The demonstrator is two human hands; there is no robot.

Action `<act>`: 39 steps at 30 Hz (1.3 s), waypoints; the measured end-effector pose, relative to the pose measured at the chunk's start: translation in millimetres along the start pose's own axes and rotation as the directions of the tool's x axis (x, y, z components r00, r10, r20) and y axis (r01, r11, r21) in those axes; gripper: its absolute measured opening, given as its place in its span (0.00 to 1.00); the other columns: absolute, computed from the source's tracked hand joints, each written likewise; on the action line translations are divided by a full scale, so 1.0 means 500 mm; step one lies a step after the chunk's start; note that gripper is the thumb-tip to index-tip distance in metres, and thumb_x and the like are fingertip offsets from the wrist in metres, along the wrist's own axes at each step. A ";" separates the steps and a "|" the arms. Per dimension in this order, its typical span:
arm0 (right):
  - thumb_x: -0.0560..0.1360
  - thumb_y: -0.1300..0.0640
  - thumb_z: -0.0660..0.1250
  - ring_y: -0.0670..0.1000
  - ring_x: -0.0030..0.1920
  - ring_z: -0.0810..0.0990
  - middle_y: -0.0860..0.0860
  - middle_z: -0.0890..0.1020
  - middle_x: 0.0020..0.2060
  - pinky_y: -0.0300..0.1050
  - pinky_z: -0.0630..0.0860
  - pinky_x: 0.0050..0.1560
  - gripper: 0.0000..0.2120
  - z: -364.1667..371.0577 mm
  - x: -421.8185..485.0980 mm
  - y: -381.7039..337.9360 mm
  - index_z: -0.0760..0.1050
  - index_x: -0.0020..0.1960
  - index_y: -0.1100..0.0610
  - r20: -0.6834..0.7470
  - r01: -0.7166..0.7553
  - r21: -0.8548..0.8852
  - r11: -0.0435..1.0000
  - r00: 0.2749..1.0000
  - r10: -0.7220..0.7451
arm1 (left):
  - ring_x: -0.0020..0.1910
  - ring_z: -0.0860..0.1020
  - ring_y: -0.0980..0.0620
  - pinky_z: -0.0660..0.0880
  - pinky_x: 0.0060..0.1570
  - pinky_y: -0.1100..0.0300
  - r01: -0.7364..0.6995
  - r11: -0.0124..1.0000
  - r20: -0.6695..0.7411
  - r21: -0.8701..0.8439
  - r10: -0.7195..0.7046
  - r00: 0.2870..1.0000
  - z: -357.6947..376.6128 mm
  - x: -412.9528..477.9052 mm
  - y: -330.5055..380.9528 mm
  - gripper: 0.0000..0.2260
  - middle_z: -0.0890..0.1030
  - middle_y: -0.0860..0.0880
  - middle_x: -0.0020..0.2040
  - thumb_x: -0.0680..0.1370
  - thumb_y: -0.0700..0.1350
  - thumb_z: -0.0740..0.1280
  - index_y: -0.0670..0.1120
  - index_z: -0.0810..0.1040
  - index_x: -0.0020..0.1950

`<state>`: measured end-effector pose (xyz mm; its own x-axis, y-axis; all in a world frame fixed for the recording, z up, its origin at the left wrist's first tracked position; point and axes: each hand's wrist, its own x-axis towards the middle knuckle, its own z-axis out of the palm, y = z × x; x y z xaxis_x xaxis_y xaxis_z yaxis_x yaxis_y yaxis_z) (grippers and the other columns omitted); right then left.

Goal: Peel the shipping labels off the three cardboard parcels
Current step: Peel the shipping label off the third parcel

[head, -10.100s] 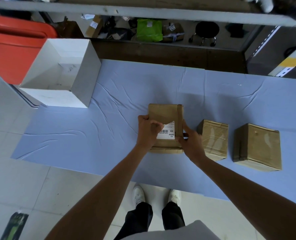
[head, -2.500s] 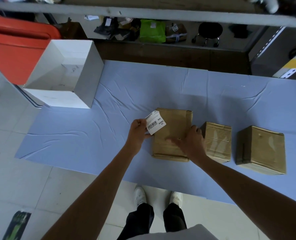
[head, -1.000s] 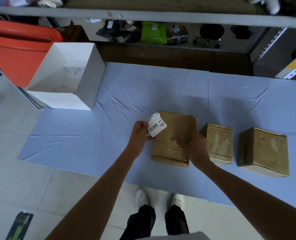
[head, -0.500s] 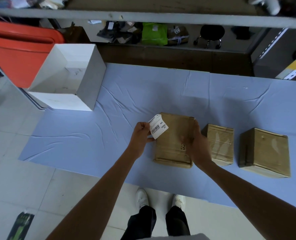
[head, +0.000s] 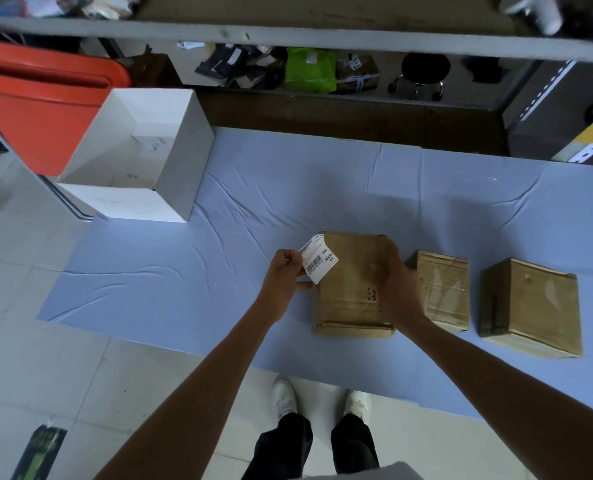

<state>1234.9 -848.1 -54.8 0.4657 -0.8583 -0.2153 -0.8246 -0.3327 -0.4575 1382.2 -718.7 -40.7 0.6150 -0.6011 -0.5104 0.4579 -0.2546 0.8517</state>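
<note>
Left hand [head: 286, 271]: pinches one end of the shipping label between thumb and curled fingers.
Shipping label [head: 319, 261]: white with a barcode, fully off the cardboard, held in the air over the left edge of the large parcel; its upper end curls.
Large parcel [head: 348, 296]: lies flat on the blue-clothed surface [head: 184, 271], its top bare apart from a dark printed mark.
Right hand [head: 394, 282]: lies against the parcel's right side, blurred; I cannot tell whether its fingers grip the edge.
Other parcels: the middle parcel [head: 444, 292] sits just beside the right hand and the right parcel [head: 530, 306] just beyond it. No label shows on their visible faces.
White box [head: 180, 161]: open-topped, at the far left corner, well apart from the hands.
Stage: probably the last label is off and only needs discarding.
Risk: the curling label could fold onto itself, cling to the fingers or catch the cardboard again, since it hangs close above the parcel.
Risk: a careless toss may miss the box.
</note>
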 end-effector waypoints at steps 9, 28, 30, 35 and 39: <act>0.75 0.62 0.52 0.63 0.45 0.78 0.59 0.77 0.46 0.54 0.78 0.44 0.27 0.004 0.017 -0.010 0.58 0.72 0.45 0.064 0.015 0.011 1.000 0.998 -0.016 | 0.41 0.76 0.54 0.71 0.34 0.68 0.006 0.984 -0.027 0.176 -0.002 1.000 -0.007 0.012 0.018 0.10 0.77 0.47 0.44 0.82 0.40 0.55 0.46 0.66 0.41; 0.71 0.69 0.63 0.47 0.37 0.77 0.52 0.79 0.38 0.34 0.72 0.30 0.08 -0.071 -0.005 -0.123 0.71 0.46 0.59 0.004 0.145 0.450 0.881 0.986 -0.164 | 0.41 0.79 0.50 0.79 0.41 0.56 -0.036 0.985 0.032 0.171 0.031 0.999 0.054 -0.005 0.090 0.08 0.78 0.44 0.45 0.82 0.40 0.56 0.45 0.66 0.43; 0.69 0.71 0.64 0.48 0.36 0.78 0.49 0.79 0.34 0.32 0.73 0.30 0.10 -0.073 -0.007 -0.123 0.72 0.41 0.57 -0.002 0.142 0.480 0.866 0.987 -0.161 | 0.44 0.80 0.48 0.80 0.45 0.50 -0.042 0.983 -0.013 0.179 0.045 0.999 0.058 0.001 0.087 0.08 0.78 0.43 0.47 0.82 0.41 0.56 0.46 0.66 0.43; 0.69 0.69 0.69 0.49 0.37 0.82 0.53 0.84 0.40 0.35 0.77 0.32 0.09 -0.081 -0.014 -0.127 0.81 0.44 0.57 0.001 0.108 0.550 0.829 0.992 -0.129 | 0.48 0.82 0.46 0.81 0.46 0.44 -0.073 0.955 -0.125 0.287 0.113 0.986 0.053 0.011 0.079 0.01 0.80 0.41 0.53 0.78 0.42 0.60 0.45 0.68 0.48; 0.64 0.64 0.78 0.43 0.34 0.80 0.52 0.83 0.39 0.30 0.76 0.33 0.12 -0.088 -0.019 -0.128 0.81 0.46 0.62 -0.013 0.124 0.588 0.799 0.989 -0.144 | 0.43 0.81 0.48 0.81 0.38 0.59 -0.080 0.996 -0.056 0.028 0.081 0.995 0.050 -0.007 0.094 0.09 0.77 0.40 0.50 0.78 0.32 0.62 0.42 0.67 0.55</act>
<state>1269.0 -835.8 14.6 0.5754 -0.8066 -0.1357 -0.4127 -0.1431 -0.8996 1385.6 -747.5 3.8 0.6849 -0.5765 -0.4455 0.3892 -0.2274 0.8926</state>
